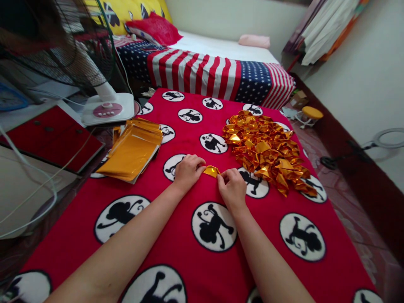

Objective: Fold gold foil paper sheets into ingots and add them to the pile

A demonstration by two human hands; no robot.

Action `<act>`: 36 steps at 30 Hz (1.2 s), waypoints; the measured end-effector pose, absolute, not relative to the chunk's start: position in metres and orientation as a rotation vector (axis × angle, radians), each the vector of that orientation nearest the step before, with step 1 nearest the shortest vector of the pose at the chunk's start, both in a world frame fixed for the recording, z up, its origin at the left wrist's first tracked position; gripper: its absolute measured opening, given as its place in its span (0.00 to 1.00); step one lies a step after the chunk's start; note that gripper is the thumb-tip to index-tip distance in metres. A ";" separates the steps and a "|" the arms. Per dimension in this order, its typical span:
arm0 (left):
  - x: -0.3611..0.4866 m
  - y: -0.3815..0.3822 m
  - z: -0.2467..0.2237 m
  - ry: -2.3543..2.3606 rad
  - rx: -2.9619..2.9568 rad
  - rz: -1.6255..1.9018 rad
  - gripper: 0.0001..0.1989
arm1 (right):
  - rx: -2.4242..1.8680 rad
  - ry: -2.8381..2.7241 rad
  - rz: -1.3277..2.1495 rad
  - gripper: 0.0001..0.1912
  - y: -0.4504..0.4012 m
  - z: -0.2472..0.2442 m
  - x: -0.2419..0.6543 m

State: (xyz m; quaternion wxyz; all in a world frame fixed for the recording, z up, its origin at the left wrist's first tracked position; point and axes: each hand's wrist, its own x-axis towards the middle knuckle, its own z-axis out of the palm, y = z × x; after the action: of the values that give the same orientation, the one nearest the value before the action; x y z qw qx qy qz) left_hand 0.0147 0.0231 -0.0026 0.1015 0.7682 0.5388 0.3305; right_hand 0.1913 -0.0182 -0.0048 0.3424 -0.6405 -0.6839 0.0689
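A small folded piece of gold foil paper (211,171) is pinched between my two hands, just above the red cloth (176,248) printed with white circles and black monkey figures. My left hand (188,171) is closed on its left end. On its right end the fingers of my right hand (232,187) are closed too. To the right lies a heap of folded shiny gold foil pieces (265,147). A stack of flat gold paper sheets (129,153) rests at the left edge of the cloth.
At the left stand a fan (105,105) with a white base and a dark red panel (52,139) beside a white cable. Beyond the cloth is a bed (202,71) with a flag-patterned cover. A yellow stool (312,112) and a ring-shaped stand (389,138) are on the right.
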 end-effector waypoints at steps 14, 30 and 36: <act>0.015 0.023 0.000 1.566 2.353 0.880 0.05 | -1.720 -1.676 0.202 0.05 -0.013 -0.008 0.191; 0.013 -0.009 -0.005 1.170 1.644 1.171 0.08 | -1.302 -1.511 0.722 0.07 -0.024 -0.007 0.184; 0.018 -0.012 -0.003 1.154 1.513 1.179 0.09 | -1.226 -1.563 0.766 0.06 -0.029 0.002 0.177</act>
State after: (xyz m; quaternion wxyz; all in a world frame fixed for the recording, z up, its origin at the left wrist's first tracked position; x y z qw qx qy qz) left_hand 0.0184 -0.0119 -0.0026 0.4363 0.6083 0.4639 0.4737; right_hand 0.1773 -0.0287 0.0021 0.4851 -0.5035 -0.6420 0.3146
